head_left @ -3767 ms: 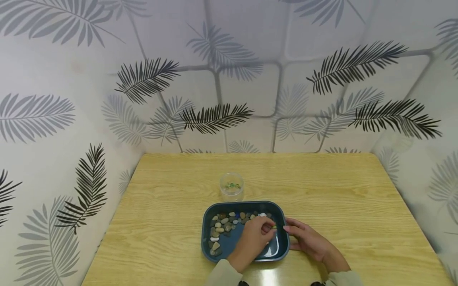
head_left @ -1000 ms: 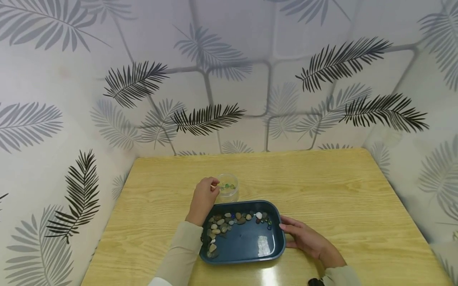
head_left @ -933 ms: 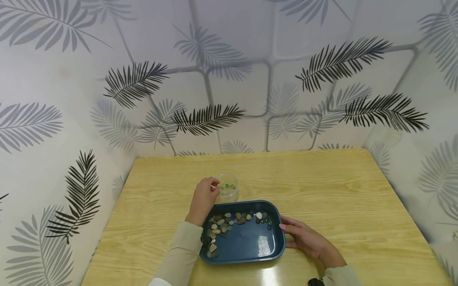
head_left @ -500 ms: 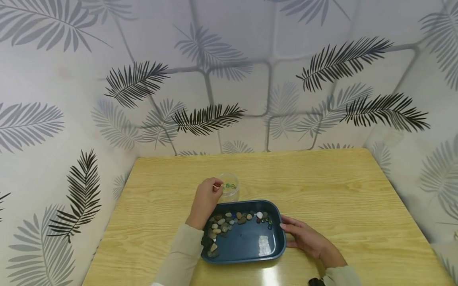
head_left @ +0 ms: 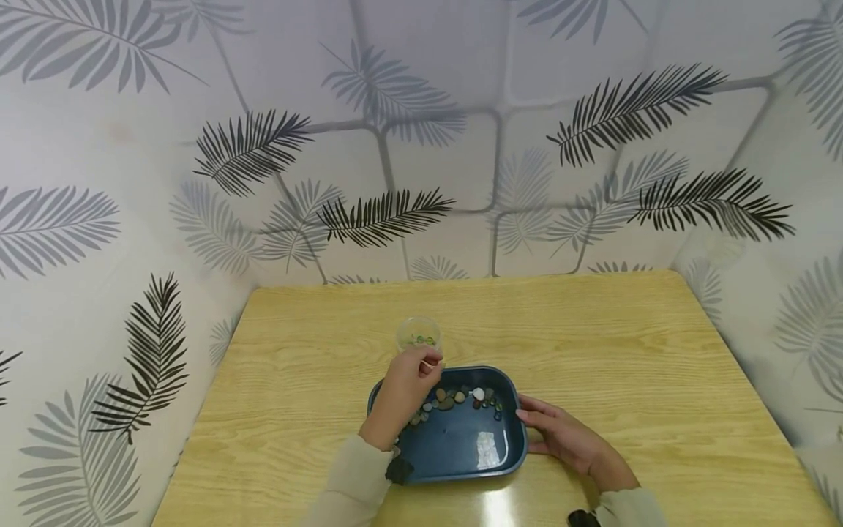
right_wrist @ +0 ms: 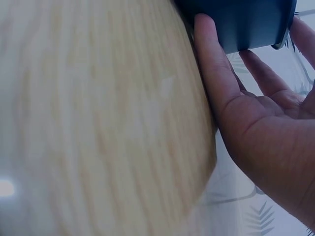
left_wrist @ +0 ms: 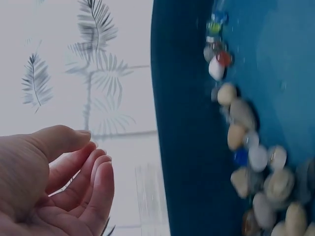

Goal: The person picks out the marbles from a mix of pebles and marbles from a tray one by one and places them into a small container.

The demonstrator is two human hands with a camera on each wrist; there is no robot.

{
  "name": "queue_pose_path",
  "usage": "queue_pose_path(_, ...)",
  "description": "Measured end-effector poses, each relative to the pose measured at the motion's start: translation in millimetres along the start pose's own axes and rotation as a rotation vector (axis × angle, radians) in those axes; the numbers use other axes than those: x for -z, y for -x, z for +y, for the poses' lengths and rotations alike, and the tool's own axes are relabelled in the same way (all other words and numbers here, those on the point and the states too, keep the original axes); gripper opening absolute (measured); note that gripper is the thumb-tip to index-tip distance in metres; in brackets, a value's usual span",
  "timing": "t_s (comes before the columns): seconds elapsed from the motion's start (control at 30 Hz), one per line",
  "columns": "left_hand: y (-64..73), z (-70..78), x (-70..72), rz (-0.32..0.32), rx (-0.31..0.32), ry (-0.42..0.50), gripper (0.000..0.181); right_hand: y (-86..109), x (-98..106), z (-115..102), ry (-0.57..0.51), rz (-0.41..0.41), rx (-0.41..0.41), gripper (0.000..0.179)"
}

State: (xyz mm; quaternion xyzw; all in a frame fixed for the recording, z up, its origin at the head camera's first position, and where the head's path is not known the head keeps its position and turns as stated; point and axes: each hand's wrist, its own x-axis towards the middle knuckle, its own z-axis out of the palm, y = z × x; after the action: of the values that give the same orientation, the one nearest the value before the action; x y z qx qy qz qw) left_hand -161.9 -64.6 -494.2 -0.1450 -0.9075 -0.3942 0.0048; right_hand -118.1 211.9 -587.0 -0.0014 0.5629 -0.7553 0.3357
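Note:
A dark blue tray (head_left: 461, 477) holds pebbles (left_wrist: 241, 115) and small glass marbles (left_wrist: 239, 157) along its far and left sides. My left hand (head_left: 410, 384) is over the tray's far left part, hiding some stones. Its thumb and fingers are loosely curled, with nothing visible between them in the left wrist view. Just beyond it stands a clear round cup (head_left: 408, 328) with several green glass pieces (head_left: 424, 340). At the tray's right end, my right hand (head_left: 569, 437) rests against the outer wall, its fingers fairly straight.
Both the tray and the cup are on a wood-grain table (head_left: 593, 329). Behind it and at the sides rise walls with a leaf pattern (head_left: 388, 216).
My left hand was down in the tray, later beside the cup's left side. It has since moved right and nearer, over the tray's far edge. My right hand has stayed at the tray's end.

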Motion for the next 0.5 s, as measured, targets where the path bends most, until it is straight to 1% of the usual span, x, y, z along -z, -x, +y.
queue_pose_path(0.13, 7.6, 8.6, -8.8, -0.025, -0.014, 0.031, 0.017, -0.6, 1, 0, -0.002, -0.001, -0.007, 0.062)
queue_pose_path(0.23, 13.5, 13.0, -16.8, -0.044, -0.006, 0.068, 0.019, -0.8, 1, 1, -0.009, -0.011, -0.003, 0.061)
queue_pose_path(0.43, 21.5, 14.3, -36.7, -0.069, 0.019, 0.111, 0.012, -0.9, 3, 1, -0.012, -0.017, -0.005, 0.060)
queue_pose_path(0.5, 23.1, 13.9, -43.0, -0.074, 0.010, 0.110, 0.011, -0.9, 3, 1, -0.008, -0.012, -0.011, 0.061)
